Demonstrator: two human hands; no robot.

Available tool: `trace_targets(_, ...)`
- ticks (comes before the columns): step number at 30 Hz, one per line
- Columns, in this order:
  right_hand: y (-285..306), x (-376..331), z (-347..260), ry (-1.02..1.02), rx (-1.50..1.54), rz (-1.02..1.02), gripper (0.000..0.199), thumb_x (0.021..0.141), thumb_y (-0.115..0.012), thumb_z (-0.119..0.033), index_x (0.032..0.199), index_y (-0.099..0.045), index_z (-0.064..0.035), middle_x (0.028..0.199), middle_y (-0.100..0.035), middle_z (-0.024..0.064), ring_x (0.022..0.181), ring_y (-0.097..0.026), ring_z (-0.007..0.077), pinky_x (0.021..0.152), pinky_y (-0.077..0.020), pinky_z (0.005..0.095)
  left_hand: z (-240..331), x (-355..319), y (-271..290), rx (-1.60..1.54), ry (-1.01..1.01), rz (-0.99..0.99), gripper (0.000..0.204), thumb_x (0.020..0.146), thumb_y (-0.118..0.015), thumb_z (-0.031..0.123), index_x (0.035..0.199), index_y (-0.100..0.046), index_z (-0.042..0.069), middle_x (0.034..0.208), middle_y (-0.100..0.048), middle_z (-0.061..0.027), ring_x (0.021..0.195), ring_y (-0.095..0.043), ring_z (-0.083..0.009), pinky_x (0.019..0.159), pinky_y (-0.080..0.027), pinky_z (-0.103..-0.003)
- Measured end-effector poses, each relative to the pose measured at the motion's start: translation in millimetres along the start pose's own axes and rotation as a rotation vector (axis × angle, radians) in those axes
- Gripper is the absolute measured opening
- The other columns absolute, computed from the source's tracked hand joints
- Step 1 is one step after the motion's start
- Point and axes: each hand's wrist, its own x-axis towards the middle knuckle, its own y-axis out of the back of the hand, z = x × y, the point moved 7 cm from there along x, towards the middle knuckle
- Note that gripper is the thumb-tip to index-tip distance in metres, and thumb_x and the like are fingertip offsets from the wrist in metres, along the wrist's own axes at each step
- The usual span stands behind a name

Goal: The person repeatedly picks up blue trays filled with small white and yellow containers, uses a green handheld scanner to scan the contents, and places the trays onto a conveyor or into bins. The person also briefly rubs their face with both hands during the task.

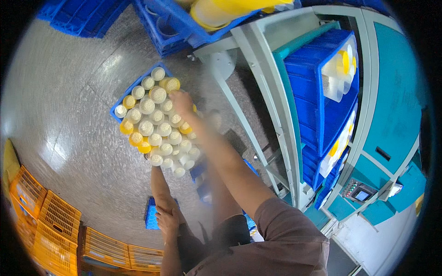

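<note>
Nearest to me, the left hand [168, 220] rests flat on my thigh, fingers loosely curled on the cloth; this grip holds no object.

Further out, the right hand [182, 103] reaches down to the blue plastic crate [120, 102] standing on the speckled grey floor [69, 106]. Its fingers lie over the tops of the round white and yellow plastic bottles [156, 124] packed upright in rows. I cannot tell whether the right grip is clenched on a bottle or only touching the caps; the fingertips are hidden.

Handling, as I judge it: the bottles look rigid and light singly, smooth-walled and somewhat slippery, with granular white filling at the mouths that could spill if tipped. The loaded crate would be heavy; I would take it by the rim at two opposite sides.

The crate lies directly below the right grip, well apart from the left. Beyond stands a grey metal rack [271, 92] carrying tilted blue trays [313, 87].
</note>
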Motion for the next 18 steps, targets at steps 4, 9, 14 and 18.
trace_targets(4,26.1,-26.6,-4.2,0.004,0.011,-0.022,0.022,0.091,-0.062,-0.02,0.111,-0.062,-0.0094,0.087,-0.068,0.0218,0.085,-0.067,0.0405,0.071,-0.0523,0.0512,17.4,-1.1,11.9,0.073,0.003,0.017,0.083,0.084,-0.07,0.041,0.141,-0.032,-0.006,0.117,-0.057,-0.0292,0.106,-0.061,-0.0448,0.09,-0.052,-0.05)
trace_targets(9,183.8,-141.9,-33.6,0.08,0.329,-0.004,0.026,0.091,-0.061,-0.012,0.117,-0.064,-0.007,0.1,-0.068,0.0203,0.089,-0.067,0.0374,0.075,-0.0532,0.0454,158.5,-23.2,121.0,-0.205,-0.462,0.156,0.036,0.091,-0.065,0.027,0.105,-0.063,-0.007,0.095,-0.068,-0.0236,0.092,-0.067,-0.0384,0.083,-0.053,-0.043)
trace_targets(14,444.2,-245.2,-50.7,0.31,0.173,0.25,0.018,0.093,-0.065,-0.018,0.109,-0.07,-0.0116,0.1,-0.072,0.0083,0.094,-0.068,0.0285,0.083,-0.0526,0.0401,392.4,-158.9,312.4,-0.643,-1.262,0.596,0.008,0.088,-0.064,0.0,0.097,-0.065,-0.002,0.097,-0.067,-0.0162,0.088,-0.063,-0.0358,0.08,-0.05,-0.041)
trace_targets(18,627.1,-204.2,-18.1,0.307,-0.152,0.633,0.014,0.091,-0.067,-0.011,0.102,-0.071,-0.004,0.101,-0.072,0.0141,0.093,-0.07,0.027,0.081,-0.0547,0.0366,554.7,-286.2,359.0,-0.327,-1.899,0.902,0.02,0.074,-0.064,0.006,0.094,-0.068,0.005,0.097,-0.068,-0.0122,0.096,-0.061,-0.0277,0.08,-0.05,-0.037)
